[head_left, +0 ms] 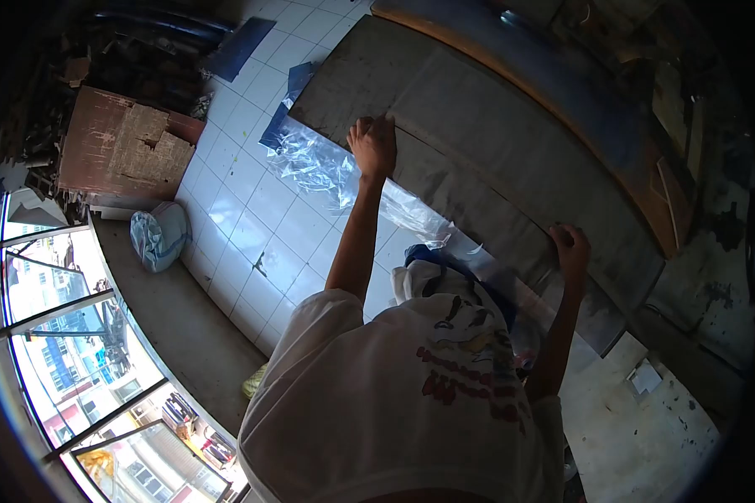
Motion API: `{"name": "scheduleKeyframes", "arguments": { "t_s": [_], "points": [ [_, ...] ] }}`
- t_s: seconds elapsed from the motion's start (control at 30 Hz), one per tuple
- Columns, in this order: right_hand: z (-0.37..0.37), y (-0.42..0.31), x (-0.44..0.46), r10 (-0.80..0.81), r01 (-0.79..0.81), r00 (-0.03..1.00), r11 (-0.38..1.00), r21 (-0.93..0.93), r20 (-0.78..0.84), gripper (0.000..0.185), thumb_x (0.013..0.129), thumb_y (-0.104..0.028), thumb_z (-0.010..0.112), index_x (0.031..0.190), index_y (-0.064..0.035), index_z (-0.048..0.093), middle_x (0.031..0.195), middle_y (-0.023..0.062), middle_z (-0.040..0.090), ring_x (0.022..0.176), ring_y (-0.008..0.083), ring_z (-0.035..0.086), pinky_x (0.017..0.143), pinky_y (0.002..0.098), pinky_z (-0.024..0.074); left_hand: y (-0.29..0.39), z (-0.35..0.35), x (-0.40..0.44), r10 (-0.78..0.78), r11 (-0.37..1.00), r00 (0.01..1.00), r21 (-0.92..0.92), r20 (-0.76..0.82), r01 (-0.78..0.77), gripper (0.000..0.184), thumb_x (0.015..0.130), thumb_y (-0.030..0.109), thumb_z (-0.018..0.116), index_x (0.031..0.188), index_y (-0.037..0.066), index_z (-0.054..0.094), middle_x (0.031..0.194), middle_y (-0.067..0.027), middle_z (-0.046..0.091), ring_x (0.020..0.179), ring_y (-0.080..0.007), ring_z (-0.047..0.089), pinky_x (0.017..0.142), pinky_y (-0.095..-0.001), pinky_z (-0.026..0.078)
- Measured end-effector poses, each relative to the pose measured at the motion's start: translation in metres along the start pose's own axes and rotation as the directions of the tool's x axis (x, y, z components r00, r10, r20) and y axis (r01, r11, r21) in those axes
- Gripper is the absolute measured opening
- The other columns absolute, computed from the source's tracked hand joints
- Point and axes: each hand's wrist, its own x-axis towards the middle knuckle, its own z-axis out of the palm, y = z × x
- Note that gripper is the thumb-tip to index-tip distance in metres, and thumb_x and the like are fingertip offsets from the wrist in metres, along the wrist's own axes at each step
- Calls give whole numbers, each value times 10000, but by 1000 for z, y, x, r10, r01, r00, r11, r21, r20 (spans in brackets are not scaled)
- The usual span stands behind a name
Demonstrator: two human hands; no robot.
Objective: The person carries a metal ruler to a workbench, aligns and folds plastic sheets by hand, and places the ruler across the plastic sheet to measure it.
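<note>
A long grey surface of a table (335, 80) lies in front of me, with a thin plastic sheet (478, 117) spread flat over much of it. The sheet's near edge runs as a straight line between my hands. At that edge, toward the left, my left hand (372, 147) has its fingers curled and closed on the sheet. Farther right along the same edge, my right hand (570, 247) pinches the sheet with bent fingers. Crumpled clear plastic film (319, 168) hangs over the table's near side, beside my body.
A curved brown-edged board (554, 96) stands along the far side. A worn wooden box (130, 142) and a tied white sack (158, 239) sit to the left, past the tiled floor (247, 210). Windows (84, 335) line the lower left. A stained pale panel (637, 427) is at lower right.
</note>
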Motion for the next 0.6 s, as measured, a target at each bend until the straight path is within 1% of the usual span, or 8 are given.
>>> {"name": "scheduleKeyframes", "arguments": {
  "t_s": [0.07,0.17,0.27,0.37,0.47,0.53,0.57,0.6],
  "points": [
    [7,4,6,-160,161,986,986,29,-50,263,789,-259,740,953,-59,694,880,115,650,836,264,631,733,352,484,1,5,3,-47,999,999,26,-17,47,256,859,288,637,1025,101,689,989,-95,588,944,-287,532,858,-414,380],
    [10,11,6,-243,242,969,970,-32,-31,247,774,-218,752,984,-97,701,865,87,605,816,246,602,714,364,477,8,-2,0,-100,994,995,34,-9,100,278,839,330,656,1008,113,696,995,-89,592,950,-281,534,855,-415,378],
    [9,17,4,-178,178,984,984,-12,23,301,740,-228,773,1014,-126,703,899,85,589,836,248,583,736,374,466,9,2,5,-103,993,994,47,-23,104,289,827,349,665,1004,123,697,987,-83,593,949,-278,535,850,-416,376],
    [5,7,2,-247,249,969,961,-123,33,349,697,-231,793,1026,-151,708,941,83,577,885,256,563,783,383,445,7,5,2,-127,990,992,68,0,127,302,820,358,669,1015,129,689,978,-81,588,955,-283,530,855,-423,367],
    [8,9,2,-205,210,978,959,-192,47,395,655,-247,808,1033,-181,713,950,81,571,934,265,543,826,387,421,16,3,4,-193,976,981,105,17,190,316,813,370,671,1023,133,679,985,-91,576,975,-297,516,867,-434,351],
    [11,12,3,-245,246,969,953,-177,30,397,650,-272,807,1029,-202,715,944,77,567,938,264,539,829,394,417,19,6,4,-235,966,972,121,30,230,340,809,394,668,1029,135,668,1013,-119,559,1002,-320,493,885,-452,329],
    [10,14,3,-253,251,967,950,-184,15,397,647,-284,807,1028,-213,716,941,75,565,940,263,537,831,397,414,19,7,2,-232,964,973,136,23,227,340,819,405,651,1044,150,664,1028,-133,554,1001,-327,488,886,-466,327],
    [10,12,1,-267,257,964,945,-203,-21,392,655,-300,800,1031,-228,714,947,71,563,939,263,535,829,403,414,20,8,1,-227,957,974,189,20,219,340,835,423,626,1060,171,659,1033,-139,554,995,-338,486,881,-490,325]
  ]
}}
